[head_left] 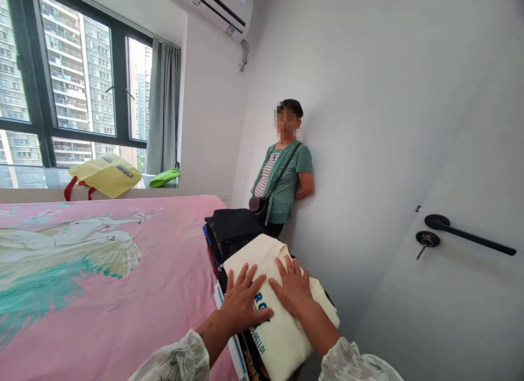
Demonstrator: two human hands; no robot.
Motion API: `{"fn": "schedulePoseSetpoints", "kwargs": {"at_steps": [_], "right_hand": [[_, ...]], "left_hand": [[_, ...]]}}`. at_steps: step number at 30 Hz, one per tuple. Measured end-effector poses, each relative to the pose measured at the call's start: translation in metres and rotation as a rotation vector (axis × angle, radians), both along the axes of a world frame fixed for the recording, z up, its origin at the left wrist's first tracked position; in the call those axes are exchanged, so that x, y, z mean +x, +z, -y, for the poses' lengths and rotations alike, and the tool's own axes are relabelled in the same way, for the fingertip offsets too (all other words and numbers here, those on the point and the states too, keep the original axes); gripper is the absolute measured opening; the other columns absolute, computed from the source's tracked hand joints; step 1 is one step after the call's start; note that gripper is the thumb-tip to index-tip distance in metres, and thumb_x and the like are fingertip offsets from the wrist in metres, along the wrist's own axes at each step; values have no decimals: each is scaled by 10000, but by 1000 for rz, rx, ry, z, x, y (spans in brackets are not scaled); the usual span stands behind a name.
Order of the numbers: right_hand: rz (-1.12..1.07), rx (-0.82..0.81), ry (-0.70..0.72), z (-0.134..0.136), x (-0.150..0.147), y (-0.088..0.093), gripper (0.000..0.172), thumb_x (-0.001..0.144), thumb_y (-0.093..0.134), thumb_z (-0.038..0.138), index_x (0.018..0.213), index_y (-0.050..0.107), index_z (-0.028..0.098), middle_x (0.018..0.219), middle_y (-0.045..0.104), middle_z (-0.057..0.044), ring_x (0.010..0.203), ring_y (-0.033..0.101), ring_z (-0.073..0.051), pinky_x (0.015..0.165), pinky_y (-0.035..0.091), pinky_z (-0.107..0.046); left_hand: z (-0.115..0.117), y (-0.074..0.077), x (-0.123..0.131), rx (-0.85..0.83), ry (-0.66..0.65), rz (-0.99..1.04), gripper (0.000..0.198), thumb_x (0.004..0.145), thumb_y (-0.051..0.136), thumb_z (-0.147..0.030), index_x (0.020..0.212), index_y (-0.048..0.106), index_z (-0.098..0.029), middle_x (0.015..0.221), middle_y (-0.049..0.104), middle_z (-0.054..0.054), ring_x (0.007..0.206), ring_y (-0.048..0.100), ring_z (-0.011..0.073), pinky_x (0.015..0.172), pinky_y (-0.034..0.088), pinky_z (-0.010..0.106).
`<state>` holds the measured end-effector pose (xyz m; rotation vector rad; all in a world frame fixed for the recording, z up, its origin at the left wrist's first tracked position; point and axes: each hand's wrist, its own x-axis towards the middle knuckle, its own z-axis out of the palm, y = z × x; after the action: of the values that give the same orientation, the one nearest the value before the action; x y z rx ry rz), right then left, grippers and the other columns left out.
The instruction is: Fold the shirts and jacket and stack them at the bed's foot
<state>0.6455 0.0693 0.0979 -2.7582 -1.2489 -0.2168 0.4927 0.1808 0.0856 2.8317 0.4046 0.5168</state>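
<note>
A folded cream shirt (282,337) with blue lettering lies on top of a stack of folded clothes at the bed's right edge. My left hand (245,299) rests flat on its left part, fingers spread, partly covering the lettering. On the upper right part of the shirt lies my right hand (292,285), palm down with the fingers apart. Neither hand grasps anything. Dark and white folded garments (237,353) show beneath the shirt's left side. Just beyond it sits another pile topped with black folded clothing (235,228).
The bed has a pink sheet (176,293) with a bird print. A yellow bag (108,176) and a green item (164,177) lie on the windowsill. A person (282,173) stands against the wall beyond the clothes. At right is a white door with a black handle (470,236).
</note>
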Motion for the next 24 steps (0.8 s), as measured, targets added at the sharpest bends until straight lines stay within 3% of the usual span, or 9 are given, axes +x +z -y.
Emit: {"fn": "schedulePoseSetpoints", "kwargs": {"at_steps": [5,10,17,21,24], "right_hand": [[-50,-5,16,1,-3,15,660,889,293,601,1475,206,309,1560,121,-58,1419,82,-321,1085,87,-595],[-56,17,9,9,-5,28,686,874,342,598,1469,243,273,1554,139,-90,1415,105,-334,1087,104,-592],[-58,106,-11,54,11,34,764,839,329,684,1482,179,298,1554,137,-83,1423,87,-315,1096,129,-582],[-148,213,-50,86,30,24,821,810,324,723,1482,195,268,1545,173,-94,1423,102,-304,1099,178,-566],[-254,392,-66,99,44,7,870,793,362,708,1475,230,185,1523,235,-114,1418,144,-279,1123,202,-504]], "left_hand": [[6,14,-3,-22,50,-33,864,675,533,-727,1410,389,-296,1545,197,90,1421,75,361,1083,-35,654],[14,14,-5,-73,124,-7,883,659,586,-655,1430,348,-297,1554,119,81,1425,29,329,1096,-13,624],[22,14,-9,-155,190,26,869,694,567,-620,1447,319,-264,1562,97,93,1426,-2,322,1103,13,610],[20,-1,-11,-236,281,160,841,756,509,-631,1470,241,-277,1577,50,84,1427,-35,324,1113,53,599],[14,-27,-5,-383,435,299,853,821,401,-638,1489,38,-253,1569,-7,158,1424,32,358,1079,209,615]]}}
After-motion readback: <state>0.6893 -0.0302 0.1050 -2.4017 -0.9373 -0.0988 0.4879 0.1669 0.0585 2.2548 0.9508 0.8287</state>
